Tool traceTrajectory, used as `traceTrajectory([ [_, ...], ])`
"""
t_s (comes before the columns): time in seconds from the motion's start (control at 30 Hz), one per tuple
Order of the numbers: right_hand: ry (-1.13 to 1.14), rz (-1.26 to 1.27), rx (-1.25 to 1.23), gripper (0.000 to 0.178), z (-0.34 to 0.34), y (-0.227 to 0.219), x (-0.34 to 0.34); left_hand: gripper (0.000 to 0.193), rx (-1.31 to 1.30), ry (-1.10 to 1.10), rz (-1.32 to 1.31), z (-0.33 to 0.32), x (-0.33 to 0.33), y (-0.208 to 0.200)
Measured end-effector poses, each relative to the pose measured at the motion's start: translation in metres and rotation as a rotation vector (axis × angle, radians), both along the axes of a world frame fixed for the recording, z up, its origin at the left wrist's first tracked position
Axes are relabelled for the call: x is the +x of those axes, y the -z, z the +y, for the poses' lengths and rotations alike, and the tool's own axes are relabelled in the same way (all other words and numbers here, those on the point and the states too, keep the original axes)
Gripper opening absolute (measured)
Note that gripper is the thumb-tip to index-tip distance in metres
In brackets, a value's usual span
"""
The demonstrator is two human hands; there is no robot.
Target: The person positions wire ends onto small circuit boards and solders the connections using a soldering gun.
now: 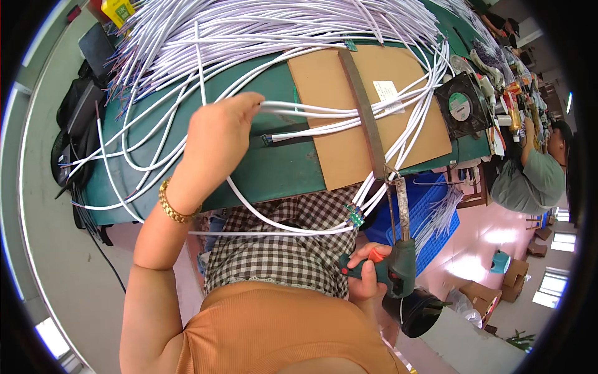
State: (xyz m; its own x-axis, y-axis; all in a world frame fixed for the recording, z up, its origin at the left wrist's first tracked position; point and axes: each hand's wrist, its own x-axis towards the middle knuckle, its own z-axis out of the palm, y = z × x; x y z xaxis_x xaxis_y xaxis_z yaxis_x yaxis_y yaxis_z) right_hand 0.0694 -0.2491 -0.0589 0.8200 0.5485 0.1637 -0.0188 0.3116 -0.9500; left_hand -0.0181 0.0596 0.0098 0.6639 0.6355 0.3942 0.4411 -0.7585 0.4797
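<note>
My left hand (218, 134), with a gold watch at its wrist, is pinched on the ends of white cables (311, 112) over the green table. These cables run right under a dark bar (361, 112) that lies across a cardboard sheet (420, 143). Just below, another cable ends in a small connector or board (266, 139). My right hand (367, 274) is wrapped round the handle of a dark green soldering gun (402, 268), whose metal shaft points up toward the bar's near end. A small green circuit board (354, 216) with cables attached hangs at the table's front edge.
A large heap of white cables (280, 28) covers the far side of the table (268, 177). A black fan (462, 105) stands at the right end. Below right is a blue crate (439, 234) with thin wires. Another person (529, 177) sits at the far right.
</note>
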Motion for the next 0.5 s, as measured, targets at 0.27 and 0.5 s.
traceTrajectory([
  [0.27,0.057,-0.059,0.032,0.033,-0.003,0.006,-0.001,0.021,0.401,0.764,-0.202,-0.043,-0.003,-0.009],
  [0.5,0.063,0.014,0.059,0.032,-0.005,0.004,0.0,0.025,-0.071,0.882,0.246,-0.003,-0.022,-0.033],
])
